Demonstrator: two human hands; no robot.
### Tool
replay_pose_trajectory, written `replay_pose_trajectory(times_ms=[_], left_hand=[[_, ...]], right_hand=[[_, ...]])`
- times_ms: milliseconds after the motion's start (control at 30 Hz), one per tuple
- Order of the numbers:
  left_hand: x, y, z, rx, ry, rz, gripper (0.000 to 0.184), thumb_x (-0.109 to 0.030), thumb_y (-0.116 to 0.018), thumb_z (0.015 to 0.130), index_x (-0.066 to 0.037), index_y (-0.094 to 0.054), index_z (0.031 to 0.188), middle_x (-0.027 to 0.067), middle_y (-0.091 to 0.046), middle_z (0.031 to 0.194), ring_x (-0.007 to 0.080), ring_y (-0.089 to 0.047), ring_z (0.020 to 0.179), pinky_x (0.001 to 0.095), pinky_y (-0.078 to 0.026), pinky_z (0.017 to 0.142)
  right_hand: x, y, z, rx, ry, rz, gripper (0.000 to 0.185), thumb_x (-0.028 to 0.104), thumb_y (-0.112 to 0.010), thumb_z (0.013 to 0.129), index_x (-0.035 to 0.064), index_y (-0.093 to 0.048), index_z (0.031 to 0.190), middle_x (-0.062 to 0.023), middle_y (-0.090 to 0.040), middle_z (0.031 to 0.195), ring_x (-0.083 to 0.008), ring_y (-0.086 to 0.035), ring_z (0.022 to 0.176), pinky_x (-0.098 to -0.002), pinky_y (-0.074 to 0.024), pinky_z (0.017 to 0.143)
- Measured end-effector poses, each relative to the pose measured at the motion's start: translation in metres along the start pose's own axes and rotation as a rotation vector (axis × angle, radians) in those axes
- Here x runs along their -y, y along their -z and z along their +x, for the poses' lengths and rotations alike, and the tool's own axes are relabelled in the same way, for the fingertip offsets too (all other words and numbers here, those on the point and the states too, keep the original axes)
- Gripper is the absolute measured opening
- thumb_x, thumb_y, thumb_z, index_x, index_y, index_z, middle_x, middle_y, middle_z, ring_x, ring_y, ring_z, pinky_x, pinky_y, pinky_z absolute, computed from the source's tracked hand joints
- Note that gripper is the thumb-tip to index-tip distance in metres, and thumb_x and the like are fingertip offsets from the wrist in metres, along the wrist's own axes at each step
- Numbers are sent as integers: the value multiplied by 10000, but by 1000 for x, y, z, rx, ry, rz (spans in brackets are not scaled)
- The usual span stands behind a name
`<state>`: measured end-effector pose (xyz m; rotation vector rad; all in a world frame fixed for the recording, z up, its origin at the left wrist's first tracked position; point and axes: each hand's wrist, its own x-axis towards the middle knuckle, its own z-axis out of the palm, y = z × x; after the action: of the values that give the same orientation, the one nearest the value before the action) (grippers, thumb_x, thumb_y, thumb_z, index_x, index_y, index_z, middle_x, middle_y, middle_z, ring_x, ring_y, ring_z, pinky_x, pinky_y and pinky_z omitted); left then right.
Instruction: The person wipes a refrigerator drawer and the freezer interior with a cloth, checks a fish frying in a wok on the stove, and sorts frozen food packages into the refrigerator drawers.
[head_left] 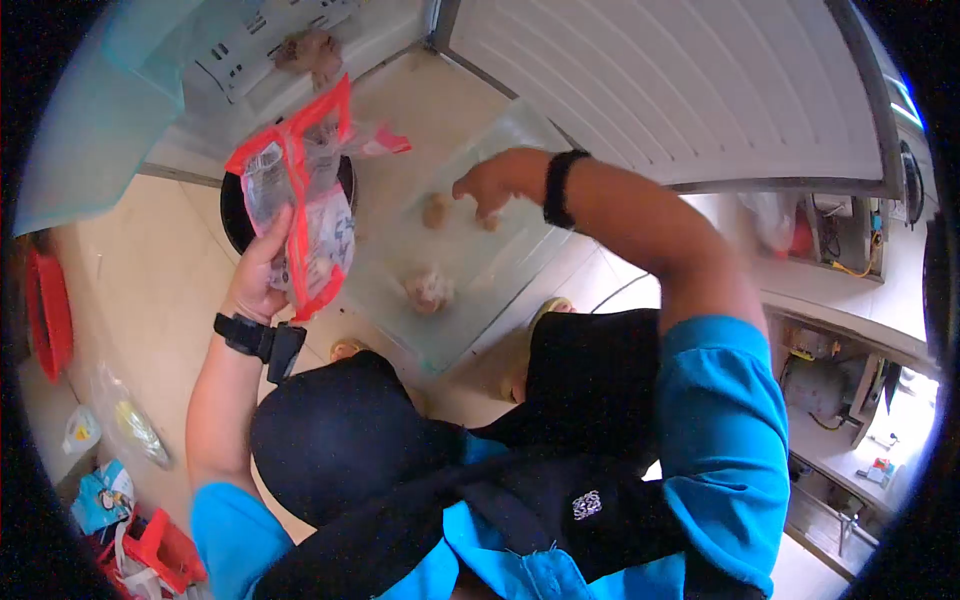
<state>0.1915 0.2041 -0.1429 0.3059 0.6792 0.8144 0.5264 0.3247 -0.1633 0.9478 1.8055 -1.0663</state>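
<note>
Much of the ground was pale tiled floor (175, 285), seen around the person's knees. Next in size, a white ribbed panel (670, 85) with a grey edge stood at 1 o'clock, and open-fronted cabinets (840, 390) ran along 3 to 4 o'clock. A translucent teal sheet (110, 140) filled the edge of the view at 10 o'clock.

Smaller than these, a clear, glass-like pane (450, 335) lay slanted near the centre, its upper end toward 12 o'clock and its lower corner toward 6 o'clock.

At 10 o'clock, a see-through plastic bag (327, 225) with bright red-pink edging and a barcode label was in the grasp of the left hand (262, 268), whose fingers closed on its lower side. The bag partly covered a round black bowl (237, 215) in the view; whether the two touched could not be told. A red basin (50, 312) stood at 9 o'clock.

The right hand (500, 183) was at 12 o'clock, over the pane, fingers bent downward; whether it pinched anything was unclear. Black bands circled both wrists.

Smallest were the lumps: a pale, crumpled-looking lump (430, 290) on the pane, toward 7 o'clock from the centre, and a little tan lump (436, 211) just beside the right fingertips, at 11 o'clock, both blurred.
</note>
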Motion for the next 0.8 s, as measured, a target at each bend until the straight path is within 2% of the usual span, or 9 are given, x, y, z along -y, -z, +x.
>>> replay_pose_trajectory(times_ms=[133,200,333,367,467,533,633,700,800], left_hand=[[-1,-16,-9,-197,-89,-35,399,-423,-475,960,-91,-560,1165,41,-642,941,147,-622,748,308,-514,598],[-2,10,-11,216,14,-263,398,-427,-471,961,-83,-563,1139,23,-621,854,135,-593,677,279,-478,546],[21,23,11,219,-70,-240,430,-465,-480,947,-62,-584,1053,36,-632,864,119,-601,676,241,-478,545],[20,14,5,-117,-50,-101,475,-512,-475,931,-56,-583,1007,28,-618,832,108,-587,633,234,-463,502],[9,10,2,53,27,-113,522,-555,-467,914,-51,-577,991,34,-610,811,120,-591,642,262,-485,538],[11,4,-1,-56,0,-128,169,-320,-551,866,-166,-483,865,8,-477,809,185,-492,717,291,-421,559],[7,-7,-2,-64,-40,-160,540,-588,-472,896,-69,-580,1000,44,-602,786,149,-597,642,289,-492,539],[6,-8,-1,-32,-63,-150,238,-398,-504,875,-169,-467,818,0,-463,775,183,-460,687,318,-360,532],[2,-25,-2,-191,-125,-160,285,-451,-480,889,-174,-472,826,-3,-455,745,181,-458,675,309,-360,529]], right_hand=[[-9,-33,70,-71,28,-96,646,289,-729,759,133,-440,1315,-146,-597,1163,-351,-578,1019,-459,-462,847],[-8,-44,96,-261,551,-438,686,324,-767,709,133,-456,1290,-97,-602,1175,-354,-544,1094,-469,-462,875],[32,-51,98,-66,281,-480,505,317,-738,708,119,-583,1146,-106,-576,1185,-339,-553,1093,-449,-456,929],[29,-63,109,-73,282,-489,505,317,-738,708,119,-583,1146,-106,-576,1185,-339,-553,1093,-449,-456,929],[10,-97,144,-284,306,-576,438,295,-723,709,112,-624,1096,-150,-556,1192,-330,-556,1094,-463,-464,918],[12,-104,141,-171,288,-603,409,287,-707,701,106,-648,1063,-182,-541,1199,-346,-548,1100,-467,-482,890],[42,-74,83,-55,174,-644,343,294,-678,711,98,-677,993,-183,-619,1057,-360,-594,1016,-448,-502,858],[41,-71,78,42,74,-606,324,291,-670,708,105,-687,972,-180,-647,997,-350,-617,976,-442,-506,845],[11,-86,97,16,-40,-498,307,286,-657,691,125,-692,950,-157,-674,917,-323,-646,897,-452,-506,804]])
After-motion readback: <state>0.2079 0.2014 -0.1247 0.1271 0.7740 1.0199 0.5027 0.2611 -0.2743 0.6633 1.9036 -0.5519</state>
